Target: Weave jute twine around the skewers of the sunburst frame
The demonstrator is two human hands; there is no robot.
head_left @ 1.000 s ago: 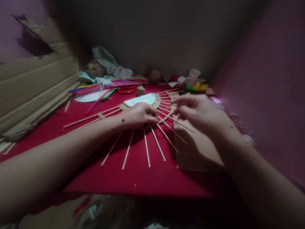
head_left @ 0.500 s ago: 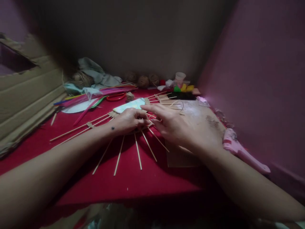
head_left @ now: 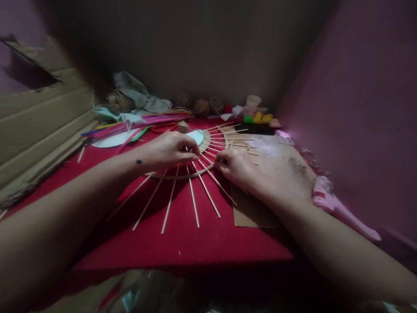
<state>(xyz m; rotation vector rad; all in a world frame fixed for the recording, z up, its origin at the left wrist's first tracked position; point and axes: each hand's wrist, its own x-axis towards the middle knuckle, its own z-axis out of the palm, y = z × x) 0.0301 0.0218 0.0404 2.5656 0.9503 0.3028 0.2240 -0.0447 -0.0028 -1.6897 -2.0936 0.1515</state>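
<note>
A round woven disc (head_left: 204, 140) with thin wooden sticks (head_left: 193, 201) fanning out from it lies on a red cloth (head_left: 182, 243). A jute strand (head_left: 177, 176) runs in an arc across the near sticks. My left hand (head_left: 169, 150) rests on the disc with its fingers curled, pressing it down. My right hand (head_left: 243, 171) lies at the right side of the fan, fingertips pinched on the jute strand between two sticks.
Brown cardboard (head_left: 280, 165) lies under my right hand, with a pink glue gun (head_left: 339, 208) at its right. Coloured strips (head_left: 137, 124), red scissors (head_left: 164, 127), jute balls (head_left: 202, 106) and pompoms (head_left: 257, 117) sit at the back. Cardboard sheets (head_left: 39, 126) lean at the left.
My right hand has dropped from above the disc's middle down to the right side of the fan and closed its fingers. My left hand has slid up onto the disc. The jute arc now shows.
</note>
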